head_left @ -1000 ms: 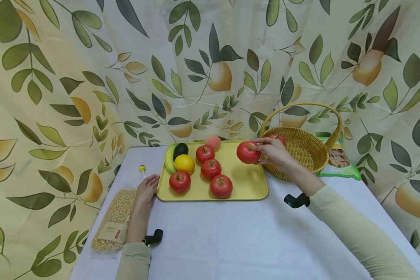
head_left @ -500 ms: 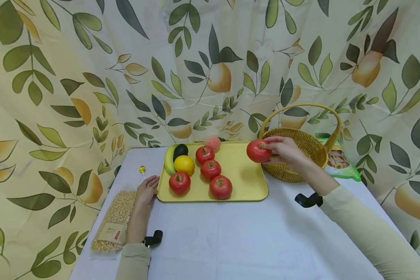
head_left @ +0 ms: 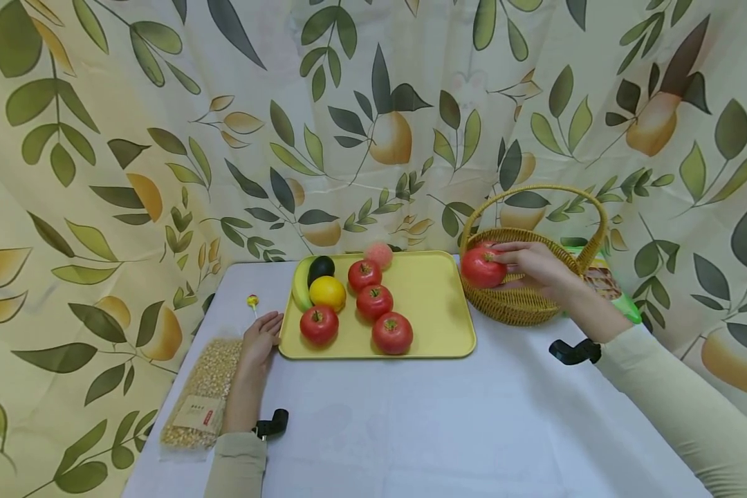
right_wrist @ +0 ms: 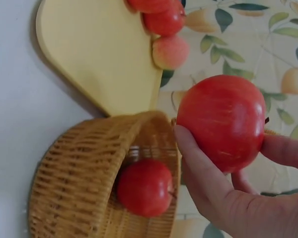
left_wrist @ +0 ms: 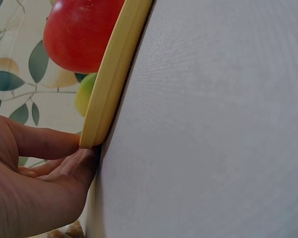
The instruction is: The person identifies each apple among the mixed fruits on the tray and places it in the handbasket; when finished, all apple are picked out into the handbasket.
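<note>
My right hand (head_left: 535, 266) grips a red apple (head_left: 483, 268) between thumb and fingers, over the left rim of the wicker basket (head_left: 517, 311). In the right wrist view, another red apple (right_wrist: 145, 187) lies inside the basket, below and apart from the held apple (right_wrist: 222, 121). My left hand (head_left: 261, 339) is at the left edge of the yellow tray (head_left: 438, 339). In the left wrist view, its thumb (left_wrist: 52, 143) presses the tray's rim (left_wrist: 107, 94), with the other fingers under the corner. Several red apples (head_left: 393, 333) sit on the tray.
Also on the tray are a lemon (head_left: 328, 293), a banana (head_left: 300, 287), a dark avocado-like fruit (head_left: 321, 268) and a peach (head_left: 380, 254). A bag of corn kernels (head_left: 202, 391) and a lollipop (head_left: 252, 301) lie left. A green packet (head_left: 625, 304) sits behind the basket.
My right hand has carried the apple rightward from above the tray to the basket's left rim. The left hand and the tray have stayed in place.
</note>
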`<state>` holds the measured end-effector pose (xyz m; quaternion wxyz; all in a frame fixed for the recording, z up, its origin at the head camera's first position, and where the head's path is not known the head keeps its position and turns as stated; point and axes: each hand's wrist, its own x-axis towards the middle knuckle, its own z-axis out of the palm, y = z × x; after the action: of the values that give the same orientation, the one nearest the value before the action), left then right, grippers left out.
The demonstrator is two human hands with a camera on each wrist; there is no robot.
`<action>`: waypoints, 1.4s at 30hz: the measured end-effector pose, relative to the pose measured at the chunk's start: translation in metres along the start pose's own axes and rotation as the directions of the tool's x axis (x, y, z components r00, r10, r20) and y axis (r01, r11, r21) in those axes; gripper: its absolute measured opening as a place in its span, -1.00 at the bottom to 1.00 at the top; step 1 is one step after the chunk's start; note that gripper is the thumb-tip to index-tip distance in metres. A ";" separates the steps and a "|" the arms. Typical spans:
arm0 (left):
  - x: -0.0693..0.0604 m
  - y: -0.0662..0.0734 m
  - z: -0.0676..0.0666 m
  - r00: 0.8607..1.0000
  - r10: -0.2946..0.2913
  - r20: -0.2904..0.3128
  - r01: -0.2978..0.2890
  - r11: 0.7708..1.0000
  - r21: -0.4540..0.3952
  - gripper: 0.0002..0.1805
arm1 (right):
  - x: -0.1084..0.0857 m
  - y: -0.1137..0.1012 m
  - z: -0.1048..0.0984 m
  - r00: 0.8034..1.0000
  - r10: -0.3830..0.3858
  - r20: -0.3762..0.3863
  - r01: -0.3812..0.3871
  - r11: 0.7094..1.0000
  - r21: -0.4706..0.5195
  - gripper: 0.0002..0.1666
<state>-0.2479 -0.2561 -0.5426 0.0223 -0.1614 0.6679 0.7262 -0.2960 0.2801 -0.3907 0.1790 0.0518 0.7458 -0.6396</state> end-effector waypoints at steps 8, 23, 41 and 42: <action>0.000 0.006 0.001 1.000 0.012 -0.012 -0.012 1.000 -0.005 -0.16 | 0.013 0.003 -0.021 1.000 0.031 -0.001 -0.031 1.000 0.000 -0.27; -0.004 0.006 0.000 1.000 -0.003 -0.011 0.002 1.000 -0.008 -0.16 | 0.040 0.006 -0.040 0.990 0.100 0.095 -0.101 0.995 0.006 -0.20; -0.002 0.001 0.001 1.000 -0.003 -0.006 0.003 1.000 -0.023 -0.14 | 0.069 0.026 -0.049 0.981 0.184 0.054 -0.183 0.983 -0.025 -0.64; -0.001 0.001 0.001 1.000 -0.003 -0.006 0.003 1.000 -0.023 -0.15 | 0.068 0.027 -0.047 0.983 0.179 0.045 -0.178 0.984 -0.034 -0.64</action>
<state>-0.2471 -0.2551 -0.5413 0.0194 -0.1647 0.6595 0.7331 -0.3606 0.3200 -0.4332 0.2542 0.1003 0.7430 -0.6109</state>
